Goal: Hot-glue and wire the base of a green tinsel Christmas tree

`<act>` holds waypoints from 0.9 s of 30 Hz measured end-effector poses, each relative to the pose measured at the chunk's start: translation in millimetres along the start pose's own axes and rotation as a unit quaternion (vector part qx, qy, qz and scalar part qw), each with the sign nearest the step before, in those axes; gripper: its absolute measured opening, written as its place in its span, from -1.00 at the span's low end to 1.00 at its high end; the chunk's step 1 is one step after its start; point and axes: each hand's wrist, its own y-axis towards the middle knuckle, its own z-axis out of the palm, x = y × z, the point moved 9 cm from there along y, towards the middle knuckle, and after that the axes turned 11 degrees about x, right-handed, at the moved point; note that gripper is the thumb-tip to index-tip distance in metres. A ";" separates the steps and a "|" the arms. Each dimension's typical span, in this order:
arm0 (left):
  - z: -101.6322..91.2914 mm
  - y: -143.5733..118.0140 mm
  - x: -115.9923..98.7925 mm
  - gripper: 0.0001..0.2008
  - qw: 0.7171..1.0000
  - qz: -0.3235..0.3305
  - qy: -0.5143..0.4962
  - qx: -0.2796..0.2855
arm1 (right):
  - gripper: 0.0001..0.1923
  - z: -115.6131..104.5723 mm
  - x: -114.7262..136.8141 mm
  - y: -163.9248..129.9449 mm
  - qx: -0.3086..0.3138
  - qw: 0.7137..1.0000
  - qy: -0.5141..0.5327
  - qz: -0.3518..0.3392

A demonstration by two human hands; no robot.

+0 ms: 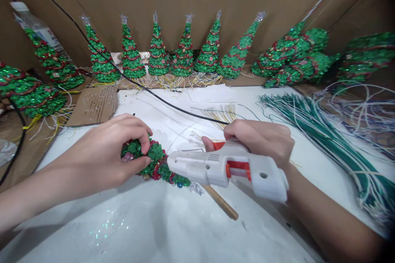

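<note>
In my right hand (262, 139) is a white hot glue gun (197, 166) with an orange trigger, its nozzle pointing left at a small decorated Christmas tree (156, 158). The tree lies on its side on the white work surface, its clear star tip to the right. My left hand (123, 148) grips the tree near its wide end, thumb and fingers closed around it. The nozzle tip is at the tree's side; whether it touches cannot be seen. Beneath the gun, a wooden stick (220, 202) lies partly hidden.
A row of finished-looking trees (157, 55) stands along the cardboard wall, wires at their bases. Bundled green wires (324, 139) lie at right. The gun's black cord (148, 90) crosses overhead. A cardboard piece (94, 104) and a plastic bottle (40, 26) are at left.
</note>
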 end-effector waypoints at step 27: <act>-0.3 -0.1 0.9 -0.99 1.000 0.002 0.005 -0.003 | -0.72 -0.7 -0.8 -1.0 -0.001 1.000 -0.006 0.001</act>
